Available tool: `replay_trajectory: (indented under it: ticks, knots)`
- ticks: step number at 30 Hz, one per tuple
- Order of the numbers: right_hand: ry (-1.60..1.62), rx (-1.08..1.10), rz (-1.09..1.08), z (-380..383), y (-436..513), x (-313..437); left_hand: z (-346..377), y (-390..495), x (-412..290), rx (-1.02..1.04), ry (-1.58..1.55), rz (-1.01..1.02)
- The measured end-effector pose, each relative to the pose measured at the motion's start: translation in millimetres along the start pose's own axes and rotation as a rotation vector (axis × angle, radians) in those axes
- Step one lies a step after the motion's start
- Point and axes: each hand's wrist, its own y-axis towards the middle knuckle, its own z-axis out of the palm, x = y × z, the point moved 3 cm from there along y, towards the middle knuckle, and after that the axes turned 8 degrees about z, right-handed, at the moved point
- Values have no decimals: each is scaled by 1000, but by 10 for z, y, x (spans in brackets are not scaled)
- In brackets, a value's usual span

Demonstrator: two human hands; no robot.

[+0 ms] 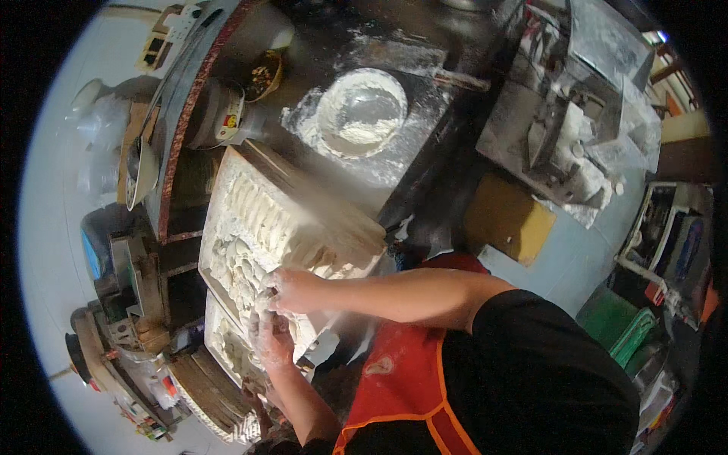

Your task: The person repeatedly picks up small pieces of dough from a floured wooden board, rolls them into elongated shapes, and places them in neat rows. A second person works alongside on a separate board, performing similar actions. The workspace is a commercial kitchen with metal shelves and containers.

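Observation:
My right hand (291,292), dusted with flour, has its fingers curled over the near part of a wooden tray (211,272). Just below it in the picture, my left hand (274,340) reaches up until the fingertips of both hands almost meet. Between them is a small pale piece of dough (262,306), partly hidden by the fingers. Rows of floured, folded dough pieces (250,199) fill the tray's far side, and others lie loosely beside my hands. A second tray (219,341) with more pale dough pieces sits next to it, partly covered by my left hand and forearm.
A metal bowl of flour (364,111) stands on the floury dark worktop (392,165), near a cleaver (398,57). A bowl of chopped filling (264,74) and a pot (219,114) are at the left. Flour-dusted equipment (569,142) stands at the right, by a yellow board (509,219).

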Motion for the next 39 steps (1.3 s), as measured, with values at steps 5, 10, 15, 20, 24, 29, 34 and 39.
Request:
replay_trajectory:
  ticks: [5, 10, 15, 20, 24, 29, 34, 39]
  knots:
    - [14, -298, -294, -269, -181, 18, 206, 3, 35, -156, 203, 85]
    - [51, -207, -199, -556, -360, 162, 585, -65, -56, 90, -44, 207]
    - [-395, -292, -382, -483, -205, 395, 687, -47, -226, 62, 445, 262]
    - [-286, -243, -411, -350, 229, 396, 484, 204, -350, 57, 429, 521]
    - [-432, -249, -254, -322, 467, 181, 314, 316, -224, 45, 194, 291]
    - [-1043, -327, -614, -268, 718, 207, 265, 476, -129, 46, -401, 63]
    - [-789, -181, -299, -318, 870, 390, 144, 735, -93, 77, -316, 134]
    - [-580, -127, -331, -364, 717, 505, 183, 854, -133, 112, 122, 428]
